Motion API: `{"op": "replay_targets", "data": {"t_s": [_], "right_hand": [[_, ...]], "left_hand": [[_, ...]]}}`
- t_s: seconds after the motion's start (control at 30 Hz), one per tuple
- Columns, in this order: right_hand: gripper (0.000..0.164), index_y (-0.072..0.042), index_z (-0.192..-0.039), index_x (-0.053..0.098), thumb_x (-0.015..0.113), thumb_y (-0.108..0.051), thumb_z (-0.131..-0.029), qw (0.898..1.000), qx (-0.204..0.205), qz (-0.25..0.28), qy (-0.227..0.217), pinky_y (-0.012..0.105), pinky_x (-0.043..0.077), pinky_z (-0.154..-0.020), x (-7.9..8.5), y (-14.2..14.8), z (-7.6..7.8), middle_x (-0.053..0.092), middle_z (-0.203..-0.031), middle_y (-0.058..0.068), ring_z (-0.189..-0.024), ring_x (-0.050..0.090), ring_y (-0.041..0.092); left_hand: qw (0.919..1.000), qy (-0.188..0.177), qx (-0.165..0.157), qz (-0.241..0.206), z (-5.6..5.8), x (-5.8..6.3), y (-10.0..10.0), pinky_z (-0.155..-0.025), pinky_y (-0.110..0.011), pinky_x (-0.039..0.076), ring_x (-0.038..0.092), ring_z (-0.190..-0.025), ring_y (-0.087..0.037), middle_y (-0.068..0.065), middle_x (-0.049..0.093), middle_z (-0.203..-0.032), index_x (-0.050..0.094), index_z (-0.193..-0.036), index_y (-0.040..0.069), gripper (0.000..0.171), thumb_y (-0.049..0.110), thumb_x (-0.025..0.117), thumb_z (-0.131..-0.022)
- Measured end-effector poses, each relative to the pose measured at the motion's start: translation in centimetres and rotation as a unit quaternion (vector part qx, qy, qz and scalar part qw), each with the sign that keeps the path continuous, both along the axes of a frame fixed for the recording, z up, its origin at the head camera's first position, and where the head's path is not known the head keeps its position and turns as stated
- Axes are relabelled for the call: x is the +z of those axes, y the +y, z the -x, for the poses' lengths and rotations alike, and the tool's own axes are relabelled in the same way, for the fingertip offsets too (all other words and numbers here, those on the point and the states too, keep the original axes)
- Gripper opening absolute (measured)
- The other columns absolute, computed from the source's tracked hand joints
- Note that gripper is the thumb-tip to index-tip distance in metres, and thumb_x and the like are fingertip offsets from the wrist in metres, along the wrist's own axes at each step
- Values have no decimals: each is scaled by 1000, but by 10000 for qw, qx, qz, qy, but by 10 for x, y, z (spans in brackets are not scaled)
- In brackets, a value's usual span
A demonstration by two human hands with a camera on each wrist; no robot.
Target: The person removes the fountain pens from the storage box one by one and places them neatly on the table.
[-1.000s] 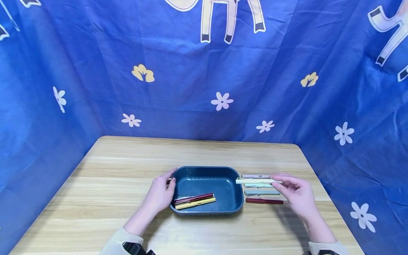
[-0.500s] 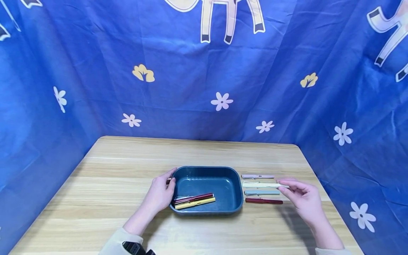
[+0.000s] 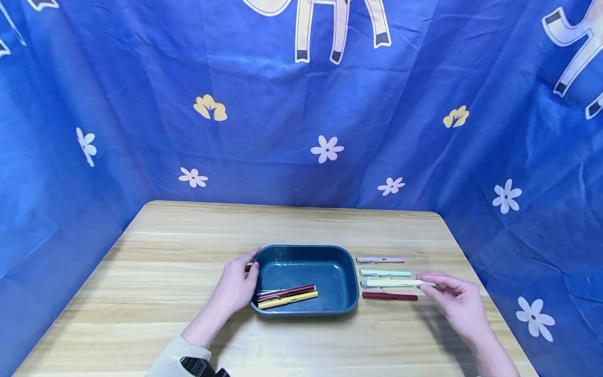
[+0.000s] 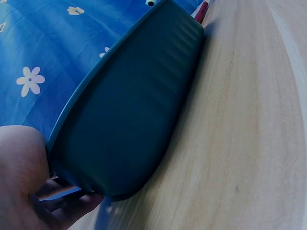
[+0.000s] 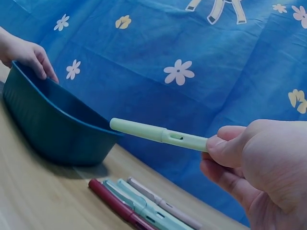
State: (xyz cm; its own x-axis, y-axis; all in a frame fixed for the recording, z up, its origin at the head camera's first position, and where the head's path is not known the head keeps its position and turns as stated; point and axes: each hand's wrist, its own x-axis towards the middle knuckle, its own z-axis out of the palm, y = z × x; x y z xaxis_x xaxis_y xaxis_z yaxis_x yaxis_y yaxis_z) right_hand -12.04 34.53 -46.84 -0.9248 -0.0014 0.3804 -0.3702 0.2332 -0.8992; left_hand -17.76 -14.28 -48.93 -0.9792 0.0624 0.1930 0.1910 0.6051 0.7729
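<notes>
My left hand point(image 3: 237, 283) grips the left end of a dark teal box point(image 3: 306, 275), thumb and fingers at its wall. Inside the box, a yellow pen point(image 3: 288, 300) and a dark red pen point(image 3: 294, 291) lie at the front left, with another clip partly hidden behind them. My right hand point(image 3: 459, 303) pinches a pale green capped pen point(image 5: 144, 132) by one end. That pen hovers above the table, covering most of a light blue pen in the head view. Beside it lie a mint pen point(image 3: 385, 273), a lilac pen point(image 3: 380, 260) and a dark red pen point(image 3: 390, 296).
The pens form a row right of the box, roughly parallel, on a wooden table point(image 3: 188, 230). A blue patterned curtain point(image 3: 282, 183) hangs behind the table and along both sides.
My right hand has moved right and nearer to me, carrying the pale green pen from over the mint pen to over the light blue one. Left hand and box stay put.
</notes>
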Motion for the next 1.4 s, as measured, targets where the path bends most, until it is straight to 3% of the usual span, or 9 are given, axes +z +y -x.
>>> {"op": "replay_targets", "data": {"t_s": [0.27,0.57,0.83,1.0,1.23,1.4], "right_hand": [[22,17,-108,74,77,18,-86,9996,-114,8,-240,23,60,-84,-14,0,-6,79,-107,13,-101,75,11],[20,16,-106,74,77,18,-86,9998,-69,24,-211,23,60,-84,-31,1,-11,78,-106,17,-102,74,10],[21,17,-105,74,78,17,-85,9989,-30,100,-465,25,61,-83,-42,-2,-15,79,-104,12,-101,73,9],[19,12,-103,77,80,14,-85,9980,-163,-407,-449,22,61,-80,-48,-2,-17,78,-103,13,-97,73,6],[21,-2,-98,82,83,12,-82,9886,-359,-1458,140,15,57,-80,-56,1,-16,79,-101,10,-98,70,-1],[25,-4,-96,82,83,16,-80,9827,-260,-1765,499,13,56,-82,-62,4,-15,78,-101,10,-99,70,0]], "left_hand": [[10000,-26,5,4,-1,1,0,-102,-52,55,70,-117,-37,-28,64,-138,55,-151,-4,45,10,54,-108],[10000,6,-1,2,0,2,1,-101,-52,56,71,-116,-37,-29,64,-138,55,-150,-5,45,9,54,-108],[10000,-33,-6,5,0,2,1,-102,-52,55,70,-117,-38,-28,63,-139,54,-151,-4,45,9,54,-108],[10000,-42,-3,-6,0,2,1,-101,-52,56,70,-116,-37,-29,64,-138,54,-151,-4,45,9,54,-108],[10000,-22,-6,-23,0,2,1,-100,-52,57,71,-114,-37,-29,64,-138,54,-151,-4,45,9,54,-108],[10000,-11,-2,-19,0,2,1,-100,-52,56,71,-114,-37,-29,64,-138,54,-150,-5,45,9,54,-108]]}}
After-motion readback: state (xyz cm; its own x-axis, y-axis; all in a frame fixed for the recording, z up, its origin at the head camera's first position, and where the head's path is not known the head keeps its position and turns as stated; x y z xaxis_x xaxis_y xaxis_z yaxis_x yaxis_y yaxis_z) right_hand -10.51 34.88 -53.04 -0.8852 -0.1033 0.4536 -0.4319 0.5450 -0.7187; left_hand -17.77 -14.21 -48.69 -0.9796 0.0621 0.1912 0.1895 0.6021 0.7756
